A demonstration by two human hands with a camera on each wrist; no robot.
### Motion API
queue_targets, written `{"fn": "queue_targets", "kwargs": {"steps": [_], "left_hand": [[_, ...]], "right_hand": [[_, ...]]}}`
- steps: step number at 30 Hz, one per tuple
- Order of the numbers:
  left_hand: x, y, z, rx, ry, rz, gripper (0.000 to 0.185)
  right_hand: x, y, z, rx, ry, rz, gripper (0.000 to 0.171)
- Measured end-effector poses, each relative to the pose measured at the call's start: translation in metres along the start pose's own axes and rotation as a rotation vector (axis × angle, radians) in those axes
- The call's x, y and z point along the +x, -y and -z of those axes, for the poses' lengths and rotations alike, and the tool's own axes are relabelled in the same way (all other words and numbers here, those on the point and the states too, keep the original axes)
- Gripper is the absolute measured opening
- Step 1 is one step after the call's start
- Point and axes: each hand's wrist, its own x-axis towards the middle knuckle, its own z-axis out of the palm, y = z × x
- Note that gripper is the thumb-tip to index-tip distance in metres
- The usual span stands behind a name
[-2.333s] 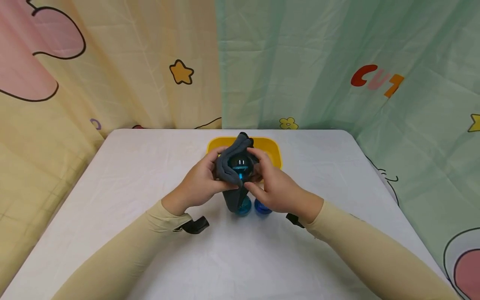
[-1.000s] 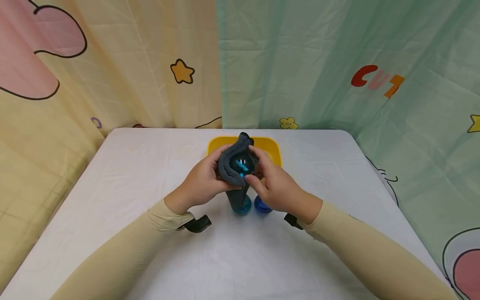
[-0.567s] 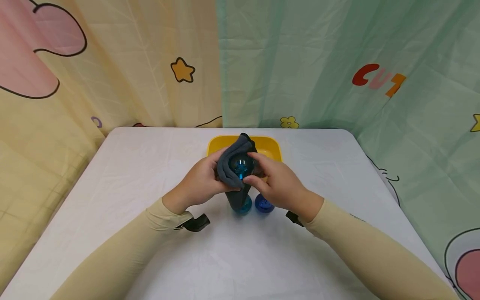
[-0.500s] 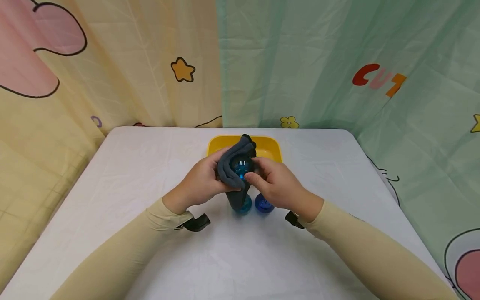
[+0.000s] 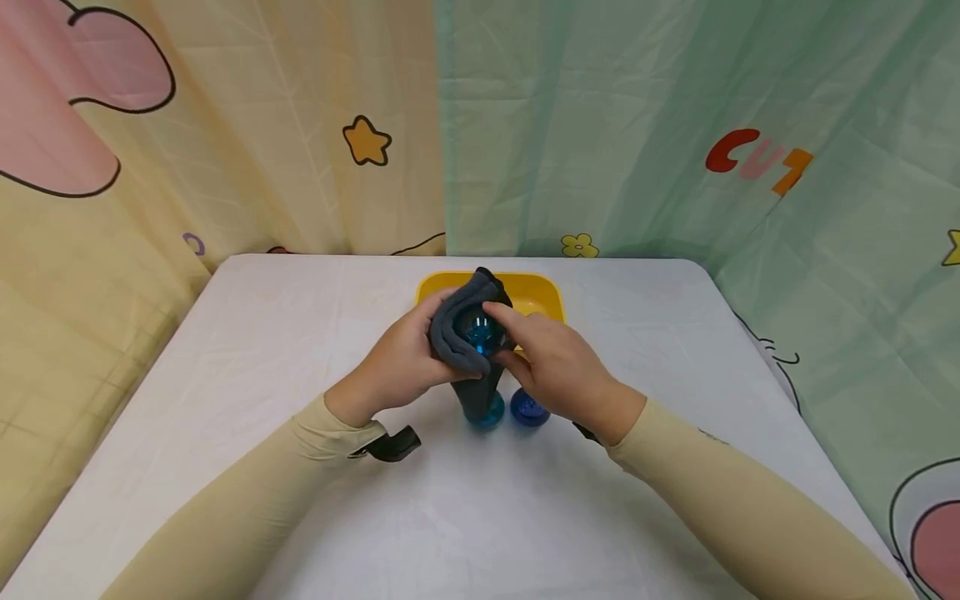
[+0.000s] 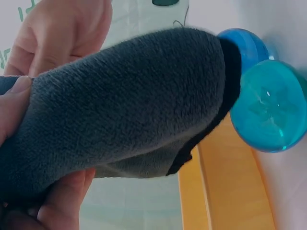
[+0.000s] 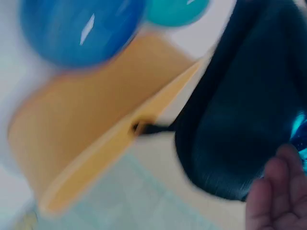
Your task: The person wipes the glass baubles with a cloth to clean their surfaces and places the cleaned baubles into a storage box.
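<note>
The left hand [image 5: 397, 367] grips a grey cloth [image 5: 450, 333] wrapped around a blue ball [image 5: 478, 331], fingers curled; the right hand [image 5: 558, 371] pinches the ball. Beneath them on the bench [image 5: 300, 333] sit a teal ball [image 5: 487, 411], a dark blue ball [image 5: 529, 407], and a yellow tray [image 5: 536, 292].

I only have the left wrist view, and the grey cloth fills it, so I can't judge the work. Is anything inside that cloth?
Observer: Yes. The head view shows a glossy blue ball nested in the grey cloth, which the left hand grips from the side.
Operator: And the right hand?
Observer: The right hand pinches that ball, with the forefinger on top and the thumb lower down at the cloth's edge.
Operator: Where do the two loose balls lie?
Observer: The teal ball and the dark blue ball sit side by side on the white table, nearer the person than the hands. The yellow tray is beyond the hands.
</note>
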Motion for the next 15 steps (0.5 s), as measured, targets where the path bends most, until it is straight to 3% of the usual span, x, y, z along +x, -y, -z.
{"fn": "queue_targets", "kwargs": {"steps": [2, 6, 8, 11, 15], "left_hand": [[0.0002, -0.0003, -0.0008, 0.01, -0.005, -0.011, 0.088], [0.0005, -0.0011, -0.0022, 0.02, -0.009, -0.033, 0.088], [0.0008, -0.0012, -0.0028, 0.019, -0.011, -0.037, 0.088], [0.0014, 0.0, -0.0028, 0.002, -0.023, -0.034, 0.089], [0.0027, 0.0007, -0.0012, -0.032, -0.032, -0.03, 0.089]], "right_hand": [[-0.0005, -0.0018, -0.0001, 0.1, 0.011, -0.036, 0.066], [-0.0006, -0.0035, -0.0015, 0.439, 0.071, -0.173, 0.048], [-0.0005, -0.003, -0.0021, 0.506, 0.073, -0.193, 0.046], [-0.0004, -0.0019, -0.0015, 0.419, 0.045, -0.118, 0.059], [0.001, -0.0012, 0.0014, 0.204, 0.051, -0.002, 0.076]]}}
